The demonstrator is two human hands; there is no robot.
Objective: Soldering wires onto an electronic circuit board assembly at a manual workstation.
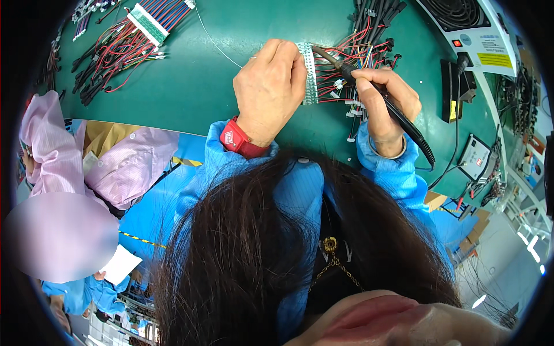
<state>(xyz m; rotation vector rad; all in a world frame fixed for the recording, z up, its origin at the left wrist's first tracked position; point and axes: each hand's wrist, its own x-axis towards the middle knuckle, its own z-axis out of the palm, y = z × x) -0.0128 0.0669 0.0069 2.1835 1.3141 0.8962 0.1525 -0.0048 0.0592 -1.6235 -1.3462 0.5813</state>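
Green table (pixel 190 86) bears wired circuit board (pixel 310 81).

Tilted soldering iron (pixel 402 120) at wired board (pixel 311 78)

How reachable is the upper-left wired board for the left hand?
Probably yes: between left hand and wired board, only a thin wire crosses the green tabletop, though the hand is at another board.

Board strip (pixel 310 78) on bench (pixel 190 86); wired panel (pixel 148 25) left, fan unit (pixel 489 41) right.
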